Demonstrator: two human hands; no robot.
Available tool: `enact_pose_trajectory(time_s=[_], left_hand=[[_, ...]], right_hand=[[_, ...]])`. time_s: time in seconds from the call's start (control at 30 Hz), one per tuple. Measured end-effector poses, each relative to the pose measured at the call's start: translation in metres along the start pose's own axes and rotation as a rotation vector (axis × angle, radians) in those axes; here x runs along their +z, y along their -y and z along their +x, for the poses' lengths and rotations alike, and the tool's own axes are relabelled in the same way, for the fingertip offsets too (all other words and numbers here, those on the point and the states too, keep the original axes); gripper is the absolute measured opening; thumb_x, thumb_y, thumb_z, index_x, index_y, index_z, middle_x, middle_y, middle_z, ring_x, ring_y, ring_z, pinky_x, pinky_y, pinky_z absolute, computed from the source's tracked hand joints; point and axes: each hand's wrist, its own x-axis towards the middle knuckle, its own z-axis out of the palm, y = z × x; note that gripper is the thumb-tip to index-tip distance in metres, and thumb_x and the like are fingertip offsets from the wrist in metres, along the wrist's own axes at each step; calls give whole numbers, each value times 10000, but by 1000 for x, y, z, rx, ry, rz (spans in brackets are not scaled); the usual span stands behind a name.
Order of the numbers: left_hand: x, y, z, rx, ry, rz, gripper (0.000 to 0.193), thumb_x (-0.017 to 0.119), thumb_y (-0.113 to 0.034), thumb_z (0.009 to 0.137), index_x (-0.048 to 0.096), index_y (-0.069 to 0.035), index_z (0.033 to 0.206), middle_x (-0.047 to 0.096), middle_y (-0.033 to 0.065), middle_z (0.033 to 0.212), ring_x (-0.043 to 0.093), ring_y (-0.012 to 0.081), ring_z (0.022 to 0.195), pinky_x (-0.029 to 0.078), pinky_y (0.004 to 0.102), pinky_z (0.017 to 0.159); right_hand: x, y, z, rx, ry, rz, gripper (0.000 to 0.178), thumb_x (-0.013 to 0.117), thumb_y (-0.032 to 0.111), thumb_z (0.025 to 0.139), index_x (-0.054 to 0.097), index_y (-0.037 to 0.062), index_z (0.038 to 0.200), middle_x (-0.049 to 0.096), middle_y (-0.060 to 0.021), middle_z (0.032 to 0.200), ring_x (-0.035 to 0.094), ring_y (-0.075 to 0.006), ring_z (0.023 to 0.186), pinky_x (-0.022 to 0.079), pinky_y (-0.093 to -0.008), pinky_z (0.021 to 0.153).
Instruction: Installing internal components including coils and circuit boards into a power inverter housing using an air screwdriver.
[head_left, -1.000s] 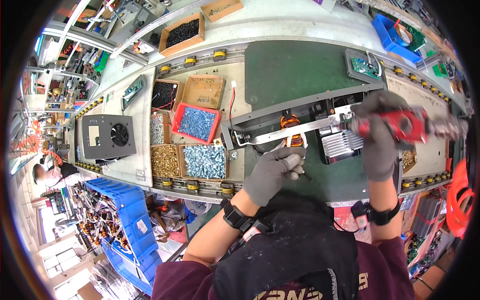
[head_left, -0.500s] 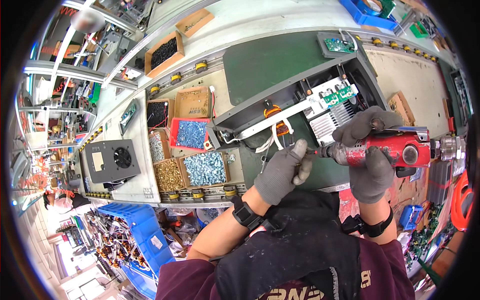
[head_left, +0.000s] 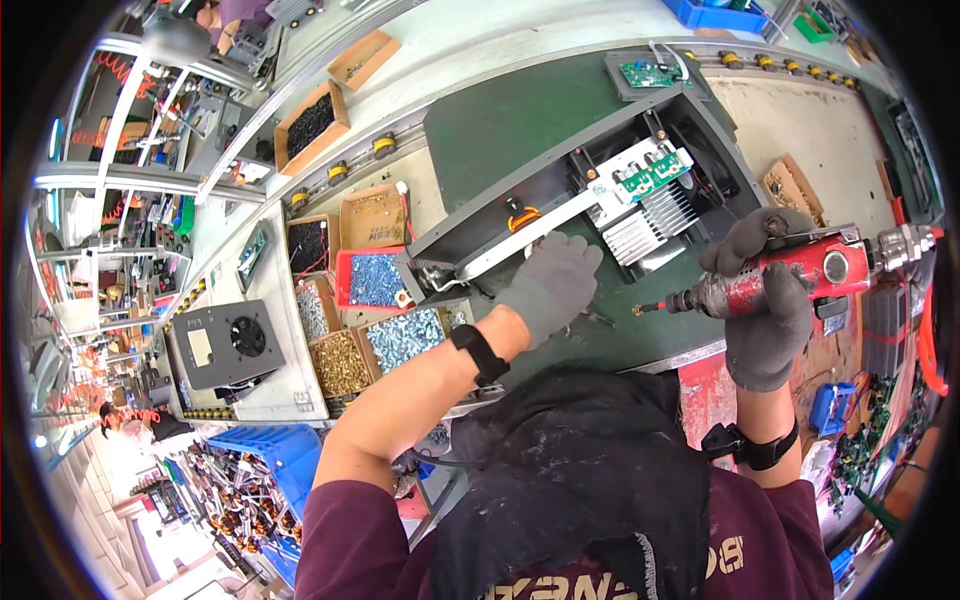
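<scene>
Half a second ago my left hand (head_left: 553, 288) had its fingertips right at the slim driver bit (head_left: 652, 307); now it is apart from the bit and reaches, back upward, to the near side of the long, open, dark grey metal case (head_left: 480, 228). So the tool stands clear of the case, and only my left hand is at it. Its fingertips are hidden, so I cannot tell whether they pinch anything; just above them lie the flat silver metal bar (head_left: 505, 251) and the orange-wound coil (head_left: 522, 216). From that hand, the case spans eleven to two o'clock on the green tabletop (head_left: 660, 340). At three o'clock, my right hand (head_left: 768, 338) wraps its fingers around the red-bodied power driver (head_left: 825, 263), bit pointing to nine.
</scene>
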Motion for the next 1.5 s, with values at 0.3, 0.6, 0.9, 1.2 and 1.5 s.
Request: enact_pose_trajectory(time_s=[0.3,0.6,0.9,1.2,1.5], left_hand=[[21,13,-5,59,-640,-600,199,659,-352,728,650,-205,861,489,-21,718,517,176,710,393,332,649],[12,15,-2,38,-646,-600,216,664,-372,724,651,-193,846,482,-15,702,513,186,696,392,330,640],[4,-6,15,-461,-954,-940,283,679,-389,776,635,-110,798,481,57,703,494,253,680,393,370,630],[0,-12,29,-582,-932,-924,198,718,-301,735,638,-129,790,502,41,731,513,255,700,398,385,637],[-22,-2,49,-364,-404,-731,222,642,-156,724,624,-80,931,576,78,859,592,239,813,454,371,684]], right_hand=[[-21,-15,-5,177,-198,31,358,608,234,825,479,75,1119,504,-43,880,514,-171,750,475,-392,729],[-21,-19,2,166,-150,-7,311,549,94,797,518,32,1101,586,-99,900,594,-194,748,544,-391,699],[-2,-27,54,-205,-1,-16,374,533,-23,807,481,46,1170,581,-93,979,585,-193,840,518,-417,836],[4,-48,88,-312,109,-42,409,572,-37,797,492,47,1189,598,-118,1062,609,-211,914,523,-416,828],[12,-42,99,-93,19,-197,364,583,-39,777,527,17,1132,618,-110,999,615,-195,870,529,-348,783]])
